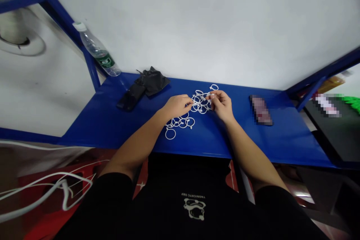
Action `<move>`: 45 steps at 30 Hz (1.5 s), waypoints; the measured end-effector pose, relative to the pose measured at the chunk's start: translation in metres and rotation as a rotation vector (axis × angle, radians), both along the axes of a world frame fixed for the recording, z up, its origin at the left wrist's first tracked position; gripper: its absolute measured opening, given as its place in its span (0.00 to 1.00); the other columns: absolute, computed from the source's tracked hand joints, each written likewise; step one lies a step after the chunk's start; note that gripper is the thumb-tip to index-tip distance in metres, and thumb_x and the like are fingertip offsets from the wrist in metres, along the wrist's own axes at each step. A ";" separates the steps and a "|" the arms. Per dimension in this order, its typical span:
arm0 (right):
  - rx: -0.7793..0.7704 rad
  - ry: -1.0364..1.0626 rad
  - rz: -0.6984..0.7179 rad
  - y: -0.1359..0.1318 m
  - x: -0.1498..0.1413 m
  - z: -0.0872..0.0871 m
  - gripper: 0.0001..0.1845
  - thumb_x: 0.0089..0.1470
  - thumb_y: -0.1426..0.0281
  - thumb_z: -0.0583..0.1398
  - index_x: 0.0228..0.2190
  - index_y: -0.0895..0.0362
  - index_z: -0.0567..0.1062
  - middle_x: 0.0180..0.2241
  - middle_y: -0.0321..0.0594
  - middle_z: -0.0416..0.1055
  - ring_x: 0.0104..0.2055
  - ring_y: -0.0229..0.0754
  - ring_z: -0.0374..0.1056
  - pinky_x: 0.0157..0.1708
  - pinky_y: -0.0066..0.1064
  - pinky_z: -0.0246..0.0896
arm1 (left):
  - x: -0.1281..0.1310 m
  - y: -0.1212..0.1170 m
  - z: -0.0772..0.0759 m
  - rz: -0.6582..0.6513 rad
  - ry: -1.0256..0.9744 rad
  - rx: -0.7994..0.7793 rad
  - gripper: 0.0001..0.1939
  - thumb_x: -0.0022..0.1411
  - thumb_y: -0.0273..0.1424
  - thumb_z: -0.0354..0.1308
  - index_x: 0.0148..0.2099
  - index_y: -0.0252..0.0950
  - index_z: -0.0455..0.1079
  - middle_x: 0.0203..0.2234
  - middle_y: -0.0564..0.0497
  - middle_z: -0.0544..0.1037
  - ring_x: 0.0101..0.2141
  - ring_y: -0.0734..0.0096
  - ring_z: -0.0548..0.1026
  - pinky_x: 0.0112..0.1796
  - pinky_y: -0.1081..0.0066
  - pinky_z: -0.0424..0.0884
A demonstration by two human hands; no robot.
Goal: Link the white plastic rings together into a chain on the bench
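Note:
Several thin white curtain rings [200, 109], each with a small tab, lie in a loose pile on the blue table between my hands. My left hand [176, 105] reaches in from the left of the pile, its fingers pinched on a white ring at the pile's edge. On the other side, the thumb and fingers of my right hand [222, 105] are closed on a white ring, mostly hidden by the fingertips. More rings [182, 122] lie linked or overlapping below my left hand, with a single ring [170, 134] nearest the front edge.
A crumpled black plastic bag [153, 81] and a dark phone [131, 97] lie at the left. A clear water bottle [102, 58] leans beside the blue frame. Toward the right lies another phone [261, 110], pixelated. A white wall [202, 33] rises behind the blue table [208, 140].

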State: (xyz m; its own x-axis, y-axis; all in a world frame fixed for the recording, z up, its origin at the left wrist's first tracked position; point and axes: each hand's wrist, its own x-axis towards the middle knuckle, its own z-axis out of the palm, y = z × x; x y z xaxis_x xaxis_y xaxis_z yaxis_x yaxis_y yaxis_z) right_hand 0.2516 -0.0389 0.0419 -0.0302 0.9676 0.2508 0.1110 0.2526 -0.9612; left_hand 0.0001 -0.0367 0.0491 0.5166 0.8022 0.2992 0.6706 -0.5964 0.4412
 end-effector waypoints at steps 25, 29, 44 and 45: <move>-0.072 0.146 -0.025 0.005 0.001 -0.002 0.10 0.54 0.67 0.60 0.34 0.55 0.81 0.34 0.37 0.78 0.20 0.32 0.61 0.20 0.27 0.55 | -0.004 -0.007 0.015 0.015 0.056 -0.105 0.06 0.74 0.28 0.52 0.46 0.36 0.71 0.37 0.47 0.80 0.32 0.67 0.74 0.33 0.67 0.63; -0.075 0.132 -0.004 0.005 0.001 -0.003 0.11 0.54 0.67 0.60 0.36 0.54 0.82 0.35 0.38 0.78 0.21 0.32 0.62 0.21 0.28 0.56 | 0.000 -0.006 0.009 0.004 -0.100 -0.078 0.06 0.74 0.30 0.56 0.49 0.36 0.74 0.30 0.51 0.80 0.27 0.71 0.73 0.32 0.68 0.65; -0.060 0.122 0.011 0.001 0.000 0.002 0.12 0.50 0.67 0.60 0.34 0.54 0.83 0.30 0.36 0.78 0.21 0.33 0.63 0.22 0.29 0.56 | 0.003 -0.006 -0.002 -0.120 -0.205 0.307 0.16 0.73 0.25 0.53 0.52 0.38 0.81 0.43 0.46 0.84 0.38 0.70 0.82 0.38 0.70 0.76; -0.049 0.105 0.013 0.001 0.000 0.002 0.12 0.50 0.68 0.60 0.33 0.54 0.83 0.27 0.34 0.75 0.20 0.34 0.62 0.22 0.28 0.56 | 0.003 -0.005 -0.003 -0.113 -0.193 0.306 0.15 0.72 0.25 0.54 0.51 0.38 0.81 0.43 0.46 0.85 0.39 0.69 0.82 0.39 0.69 0.76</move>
State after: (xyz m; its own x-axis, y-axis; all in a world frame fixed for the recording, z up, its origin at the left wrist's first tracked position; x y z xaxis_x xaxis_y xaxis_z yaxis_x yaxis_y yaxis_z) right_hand 0.2518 -0.0384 0.0444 -0.0187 0.9785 0.2056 0.0064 0.2057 -0.9786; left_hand 0.0031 -0.0420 0.0466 0.5072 0.6018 0.6169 0.5149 -0.7856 0.3430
